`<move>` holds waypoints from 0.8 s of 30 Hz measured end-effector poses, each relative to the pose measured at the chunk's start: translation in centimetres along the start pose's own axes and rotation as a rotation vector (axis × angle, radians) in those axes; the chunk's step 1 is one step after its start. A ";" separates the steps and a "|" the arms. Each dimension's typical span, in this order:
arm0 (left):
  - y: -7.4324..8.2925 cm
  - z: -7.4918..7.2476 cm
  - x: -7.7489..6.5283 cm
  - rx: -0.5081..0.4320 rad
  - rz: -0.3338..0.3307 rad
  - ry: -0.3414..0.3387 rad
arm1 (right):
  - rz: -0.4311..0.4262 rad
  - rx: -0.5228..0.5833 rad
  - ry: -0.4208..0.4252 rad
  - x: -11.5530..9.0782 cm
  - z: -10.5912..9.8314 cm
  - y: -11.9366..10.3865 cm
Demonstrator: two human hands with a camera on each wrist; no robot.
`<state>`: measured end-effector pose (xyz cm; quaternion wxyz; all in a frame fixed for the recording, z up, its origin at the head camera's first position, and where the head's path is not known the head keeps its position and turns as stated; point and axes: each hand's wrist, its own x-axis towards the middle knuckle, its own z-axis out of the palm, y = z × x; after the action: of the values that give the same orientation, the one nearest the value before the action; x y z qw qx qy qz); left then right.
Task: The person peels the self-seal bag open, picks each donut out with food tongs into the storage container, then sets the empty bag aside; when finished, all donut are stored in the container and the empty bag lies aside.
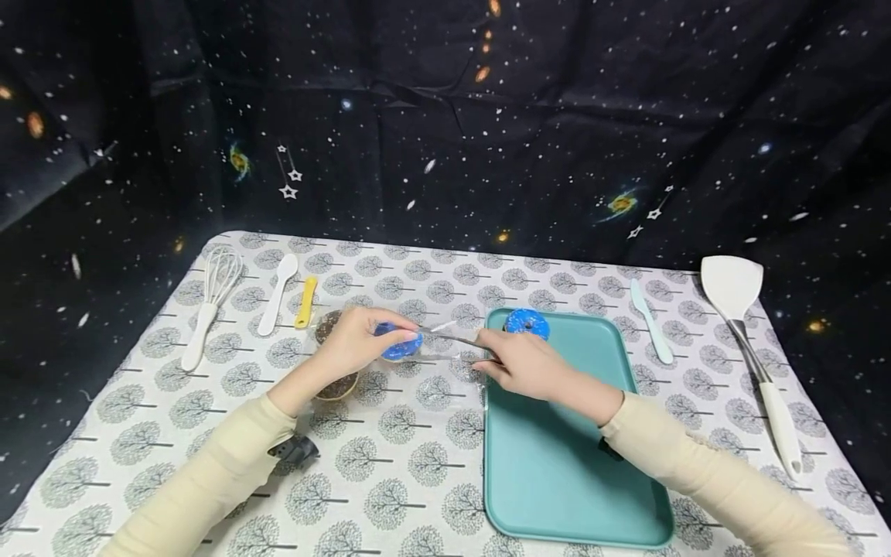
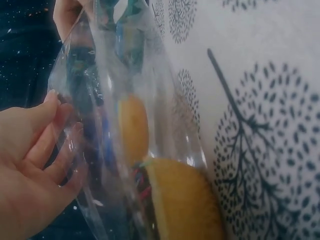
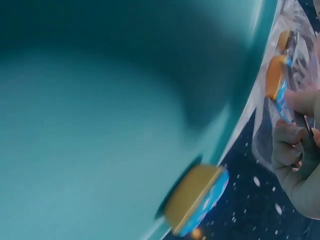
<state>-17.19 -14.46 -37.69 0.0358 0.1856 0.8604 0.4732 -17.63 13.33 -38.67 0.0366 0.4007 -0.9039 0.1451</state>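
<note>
My left hand [image 1: 358, 340] pinches the edge of a clear plastic bag [image 2: 92, 175] between thumb and fingers. Inside the bag lie a blue-iced doughnut [image 1: 400, 348] and brown-iced doughnuts [image 1: 337, 387], partly hidden by that hand. In my right hand [image 1: 525, 363] are metal tongs [image 1: 455, 338], gripped near the tray's left edge. Their arms stand apart and point left toward the bag; whether the tips touch anything cannot be made out. Another blue-iced doughnut [image 1: 527, 323] sits at the far left corner of the teal tray [image 1: 578, 480].
On the left lie a white whisk [image 1: 209, 309], a white spoon [image 1: 277, 294] and a small yellow-handled utensil [image 1: 305, 302]. Right of the tray are a pale blue knife [image 1: 650, 321] and a white spatula [image 1: 755, 356]. A tree-patterned cloth [image 1: 390, 503] covers the table.
</note>
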 end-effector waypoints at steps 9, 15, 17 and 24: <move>0.1 -0.6 0.0 0.066 0.031 -0.002 | -0.013 0.053 -0.021 -3.0 -2.8 2.5; -0.1 -0.6 0.0 0.070 0.046 0.015 | -0.060 0.035 -0.011 -5.4 -4.4 4.5; -0.3 -0.5 0.0 0.071 0.048 0.020 | -0.055 0.038 -0.013 -6.4 -4.8 5.0; -0.5 -0.2 0.1 0.064 0.025 0.020 | 0.085 0.052 -0.004 -10.9 -7.0 6.1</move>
<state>-17.44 -14.84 -37.92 0.0153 0.1928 0.8729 0.4478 -15.09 27.00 -35.41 0.0184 0.3630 -0.9161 0.1690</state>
